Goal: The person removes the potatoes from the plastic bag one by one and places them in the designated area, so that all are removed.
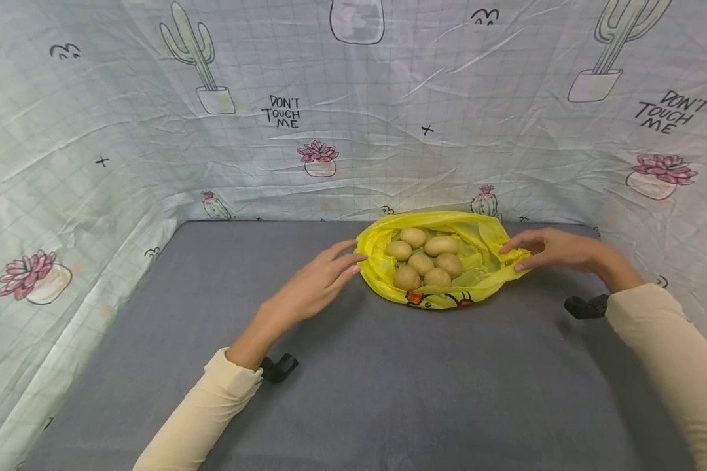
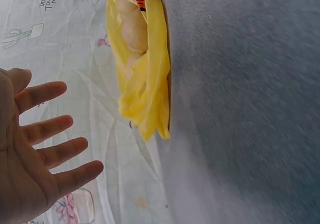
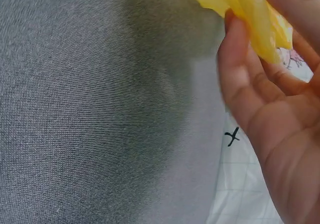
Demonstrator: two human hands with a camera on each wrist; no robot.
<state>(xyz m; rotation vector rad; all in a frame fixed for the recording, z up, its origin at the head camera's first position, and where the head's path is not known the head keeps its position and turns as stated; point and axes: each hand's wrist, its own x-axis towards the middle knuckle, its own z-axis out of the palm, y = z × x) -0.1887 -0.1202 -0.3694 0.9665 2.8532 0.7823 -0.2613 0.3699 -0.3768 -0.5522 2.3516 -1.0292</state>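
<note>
A yellow plastic bag (image 1: pixel 380 286) lies at the back of the table with its mouth spread wide, and several potatoes (image 1: pixel 421 264) show inside it. Orange and black print marks its near side. My left hand (image 1: pixel 318 278) is at the bag's left rim in the head view. The left wrist view shows that hand (image 2: pixel 35 144) with fingers spread, apart from the bag (image 2: pixel 147 83) and holding nothing. At the opposite end, my right hand (image 1: pixel 565 250) holds the bag's right corner between thumb and fingers. That corner of the bag (image 3: pixel 255 18) also shows in the right wrist view.
The grey table (image 1: pixel 353 379) stretches in front of the bag. A light cloth (image 1: pixel 389 124) printed with cacti and potted plants hangs close behind the table and along both sides. Black wrist mounts (image 1: pixel 279 368) sit under both forearms.
</note>
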